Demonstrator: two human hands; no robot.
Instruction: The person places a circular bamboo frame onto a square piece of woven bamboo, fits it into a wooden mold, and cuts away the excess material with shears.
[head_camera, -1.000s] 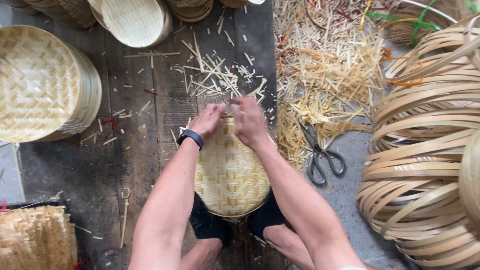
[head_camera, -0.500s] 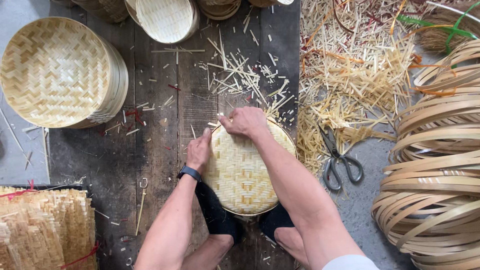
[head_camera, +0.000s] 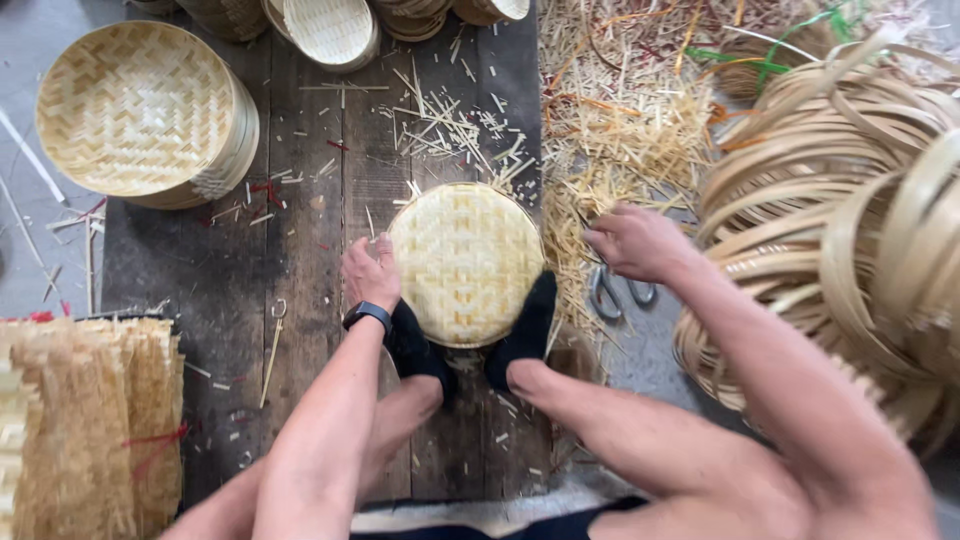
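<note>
At the lower left of the frame lies a stack of flat woven mats (head_camera: 70, 420), bound with a red tie, and above it in the upper left sits a pile of round woven trays (head_camera: 140, 110) on the dark wooden worktop (head_camera: 300, 200). More trays (head_camera: 330, 28) stand along the top edge, with short cut splints (head_camera: 450, 125) scattered on the boards below them. The left hand (head_camera: 370, 272), a black watch on its wrist, rests with loosely curled fingers against the left rim of the round woven disc (head_camera: 466, 262), touching it rather than gripping it. The disc lies flat in the middle of the frame, its near edge pinned between two feet in black socks (head_camera: 470, 340). To the right of the disc, a heap of straw-coloured trimmings (head_camera: 620, 140) covers the floor. The right hand (head_camera: 630, 242) is well apart from the left, off the disc, its fingers bent down onto a pair of scissors (head_camera: 615, 290) lying at the edge of the trimmings; whether it has closed on them I cannot tell. At the far right of the frame is a big pile of bent bamboo hoops (head_camera: 840, 200), some overlapping the right forearm's side of the picture.
</note>
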